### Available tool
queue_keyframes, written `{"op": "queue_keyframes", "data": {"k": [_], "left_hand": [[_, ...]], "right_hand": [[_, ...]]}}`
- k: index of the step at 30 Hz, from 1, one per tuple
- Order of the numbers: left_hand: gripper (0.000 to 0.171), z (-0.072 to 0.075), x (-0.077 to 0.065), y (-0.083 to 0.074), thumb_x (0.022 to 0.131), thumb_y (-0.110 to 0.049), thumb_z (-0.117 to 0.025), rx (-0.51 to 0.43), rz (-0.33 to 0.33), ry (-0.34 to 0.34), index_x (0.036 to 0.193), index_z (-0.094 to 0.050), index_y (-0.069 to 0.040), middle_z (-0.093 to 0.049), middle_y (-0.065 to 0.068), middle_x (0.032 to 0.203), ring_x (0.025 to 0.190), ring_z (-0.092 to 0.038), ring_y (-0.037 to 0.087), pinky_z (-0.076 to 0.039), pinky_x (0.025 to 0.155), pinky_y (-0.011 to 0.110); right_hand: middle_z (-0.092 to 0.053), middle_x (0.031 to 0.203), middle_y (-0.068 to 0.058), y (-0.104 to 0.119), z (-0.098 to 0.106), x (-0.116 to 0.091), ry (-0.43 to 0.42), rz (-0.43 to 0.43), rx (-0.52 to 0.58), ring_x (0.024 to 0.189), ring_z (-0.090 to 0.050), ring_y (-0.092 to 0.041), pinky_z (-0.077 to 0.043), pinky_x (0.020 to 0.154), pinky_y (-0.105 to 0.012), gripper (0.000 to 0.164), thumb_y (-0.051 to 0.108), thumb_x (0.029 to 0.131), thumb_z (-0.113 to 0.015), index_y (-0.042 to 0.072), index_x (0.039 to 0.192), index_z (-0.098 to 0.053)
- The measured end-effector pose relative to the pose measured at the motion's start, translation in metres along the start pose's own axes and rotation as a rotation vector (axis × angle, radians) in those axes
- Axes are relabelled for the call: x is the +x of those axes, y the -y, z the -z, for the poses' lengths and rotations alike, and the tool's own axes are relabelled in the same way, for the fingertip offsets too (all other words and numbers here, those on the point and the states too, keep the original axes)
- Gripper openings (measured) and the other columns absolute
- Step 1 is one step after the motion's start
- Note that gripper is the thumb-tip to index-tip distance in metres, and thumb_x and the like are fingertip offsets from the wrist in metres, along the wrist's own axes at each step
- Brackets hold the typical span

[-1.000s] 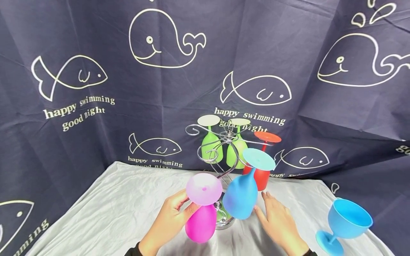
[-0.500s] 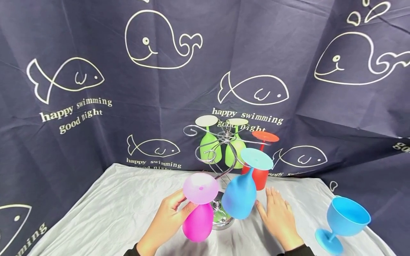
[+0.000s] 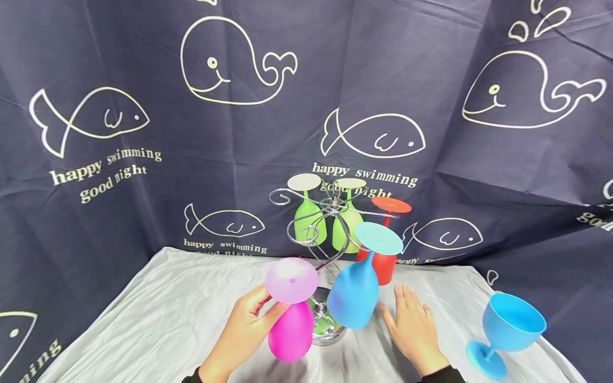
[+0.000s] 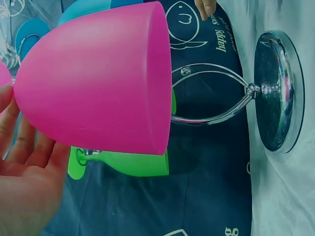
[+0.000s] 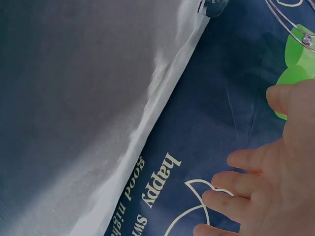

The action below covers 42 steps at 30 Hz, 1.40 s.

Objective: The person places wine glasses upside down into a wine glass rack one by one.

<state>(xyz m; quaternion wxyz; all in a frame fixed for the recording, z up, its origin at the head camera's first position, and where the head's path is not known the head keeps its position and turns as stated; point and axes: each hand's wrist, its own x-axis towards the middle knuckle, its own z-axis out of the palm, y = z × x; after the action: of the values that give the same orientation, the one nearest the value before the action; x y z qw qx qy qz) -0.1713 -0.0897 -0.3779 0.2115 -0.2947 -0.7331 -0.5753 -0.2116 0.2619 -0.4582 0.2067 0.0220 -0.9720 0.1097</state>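
In the head view my left hand (image 3: 244, 325) holds a pink plastic goblet (image 3: 291, 334) upside down, thumb and fingers at the stem just under its round foot. The goblet is at the near left side of a chrome rack (image 3: 334, 206) with curled arms. Whether its foot touches a rack arm cannot be told. The left wrist view shows the pink bowl (image 4: 93, 81) large, with the fingers (image 4: 37, 152) behind its stem end. My right hand (image 3: 414, 325), fingers straight, is right of a hanging blue goblet (image 3: 353, 293) and holds nothing; the right wrist view shows its spread fingers (image 5: 241, 184).
Two green goblets (image 3: 310, 221) and a red one (image 3: 384, 268) hang upside down from the rack's far and right arms. Another blue goblet (image 3: 511, 323) stands upright at the right on the white cloth (image 3: 191, 287). A dark printed curtain (image 3: 239, 138) backs the table.
The head view has drifted, so everything sits slightly further left. My right hand has moved slightly away from the hanging blue goblet. The left hand keeps its hold on the pink goblet.
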Motion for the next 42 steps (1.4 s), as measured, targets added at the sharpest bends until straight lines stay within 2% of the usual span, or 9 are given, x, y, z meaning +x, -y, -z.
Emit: {"op": "queue_keyframes", "data": {"k": [4,8,12,19,22,26,31,37,42], "left_hand": [[0.031,0.004,0.002,-0.003,0.093,-0.002,-0.069,-0.009,-0.018,-0.038,0.123,-0.069,-0.009,-0.07,-0.002,0.117,0.114,-0.065,0.016,-0.05,0.099,0.029],[0.031,0.013,0.005,-0.007,0.091,0.003,-0.068,-0.016,-0.035,-0.109,0.121,-0.069,-0.006,-0.071,-0.001,0.113,0.109,-0.066,0.012,-0.048,0.097,0.021],[0.027,0.024,0.013,-0.011,0.091,0.007,-0.066,-0.032,-0.047,-0.18,0.116,-0.069,-0.001,-0.07,0.0,0.11,0.106,-0.065,0.01,-0.048,0.095,0.019],[0.018,0.04,0.033,-0.013,0.094,0.0,-0.066,0.003,0.02,-0.254,0.111,-0.069,-0.003,-0.071,-0.002,0.1,0.096,-0.066,0.007,-0.052,0.085,0.016],[0.016,0.041,0.044,-0.009,0.095,-0.004,-0.068,0.005,0.025,-0.257,0.11,-0.07,-0.005,-0.071,0.001,0.1,0.095,-0.067,0.01,-0.053,0.085,0.017],[0.013,0.038,0.06,-0.001,0.095,-0.007,-0.068,-0.041,0.021,-0.238,0.108,-0.07,-0.005,-0.071,0.008,0.103,0.097,-0.067,0.014,-0.053,0.087,0.019],[0.013,0.031,0.08,0.009,0.095,-0.009,-0.069,-0.068,0.024,-0.234,0.107,-0.071,-0.003,-0.071,0.011,0.105,0.096,-0.066,0.011,-0.052,0.087,0.021],[0.016,0.022,0.099,0.019,0.094,-0.015,-0.072,0.0,0.037,-0.24,0.106,-0.073,-0.006,-0.072,0.006,0.106,0.099,-0.067,0.011,-0.052,0.091,0.023],[0.019,0.016,0.113,0.023,0.093,-0.016,-0.073,0.062,0.037,-0.212,0.109,-0.074,-0.007,-0.072,0.005,0.108,0.1,-0.068,0.017,-0.053,0.092,0.032]], "right_hand": [[-0.04,0.15,-0.031,0.0,-0.001,0.001,-0.01,0.005,0.0,0.139,-0.036,-0.047,-0.026,0.108,-0.07,0.071,0.048,0.103,-0.049,-0.01,0.144,-0.044],[-0.04,0.15,-0.031,0.0,-0.001,0.0,-0.008,0.003,0.005,0.139,-0.036,-0.047,-0.026,0.108,-0.07,0.071,0.048,0.102,-0.05,-0.01,0.144,-0.045],[-0.04,0.15,-0.031,0.001,-0.001,0.0,-0.002,0.001,0.009,0.139,-0.036,-0.047,-0.025,0.108,-0.07,0.071,0.047,0.102,-0.05,-0.01,0.144,-0.044],[-0.041,0.149,-0.031,0.001,-0.001,0.0,-0.01,0.01,0.007,0.138,-0.037,-0.048,-0.026,0.108,-0.07,0.07,0.046,0.102,-0.051,-0.01,0.144,-0.045],[-0.041,0.149,-0.031,0.001,-0.001,0.0,-0.009,0.012,0.006,0.138,-0.037,-0.048,-0.026,0.107,-0.07,0.07,0.045,0.102,-0.051,-0.011,0.143,-0.045],[-0.042,0.148,-0.031,0.002,0.0,-0.001,0.002,0.007,0.008,0.137,-0.038,-0.048,-0.027,0.107,-0.07,0.069,0.044,0.102,-0.052,-0.011,0.143,-0.045],[-0.043,0.147,-0.032,0.003,0.001,-0.001,0.008,0.005,0.012,0.136,-0.039,-0.049,-0.028,0.106,-0.071,0.069,0.045,0.102,-0.053,-0.011,0.142,-0.047],[-0.044,0.146,-0.031,0.002,0.0,-0.002,0.02,0.01,0.004,0.136,-0.039,-0.049,-0.028,0.106,-0.071,0.069,0.045,0.102,-0.052,-0.011,0.142,-0.047],[-0.043,0.147,-0.031,0.003,-0.001,-0.002,0.037,0.004,0.002,0.137,-0.038,-0.049,-0.027,0.107,-0.071,0.07,0.046,0.103,-0.049,-0.011,0.142,-0.046]]}}
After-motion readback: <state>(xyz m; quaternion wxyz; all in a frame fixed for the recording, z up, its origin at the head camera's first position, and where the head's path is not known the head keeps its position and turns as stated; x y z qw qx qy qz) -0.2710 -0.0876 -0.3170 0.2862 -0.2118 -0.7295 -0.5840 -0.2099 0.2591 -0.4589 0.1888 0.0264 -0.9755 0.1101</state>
